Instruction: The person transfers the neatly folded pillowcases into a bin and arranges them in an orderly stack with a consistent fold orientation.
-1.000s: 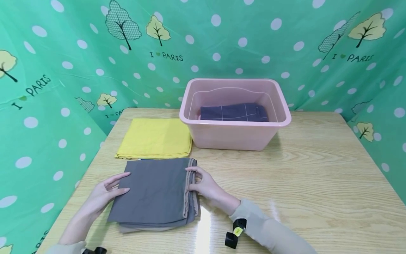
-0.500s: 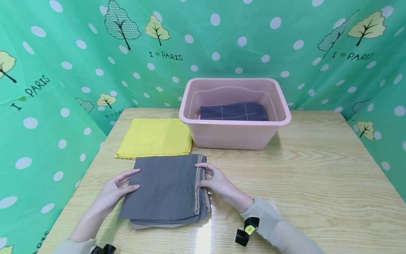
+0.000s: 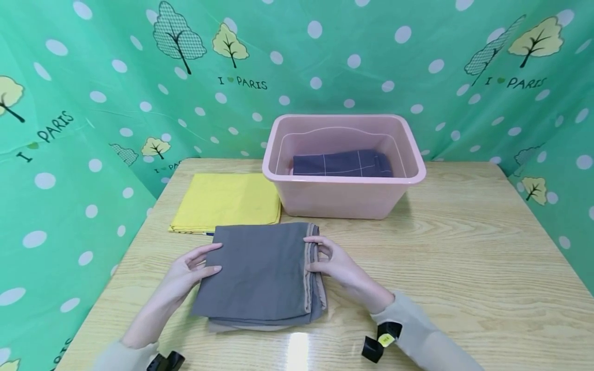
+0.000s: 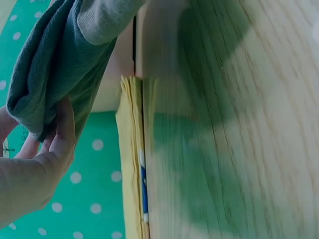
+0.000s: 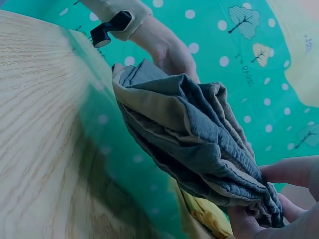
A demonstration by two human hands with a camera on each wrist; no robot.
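Between my two hands is a thick, folded grey cloth (image 3: 260, 273) with lighter beige-grey edges on its right side. My left hand (image 3: 187, 270) grips its left edge, thumb on top and other fingers partly hidden beneath. At the opposite edge, my right hand (image 3: 336, 264) pinches the stacked layers. Both wrist views show the cloth (image 5: 174, 124) raised over the table, its layers sagging a little. Behind it lies a folded yellow cloth (image 3: 232, 201), whose near edge the grey cloth overlaps in the head view.
A pink plastic tub (image 3: 343, 198) stands at the back of the wooden table (image 3: 464, 247). Inside it is a folded navy cloth (image 3: 343, 164) with white lines. A small blue-and-white strip (image 4: 144, 189) shows along the yellow cloth's edge. Green patterned fabric (image 3: 297, 51) hangs around the table.
Both hands have carried the grey cloth to the right and slightly away from me, past the yellow cloth's near edge. The tub and yellow cloth stay put.
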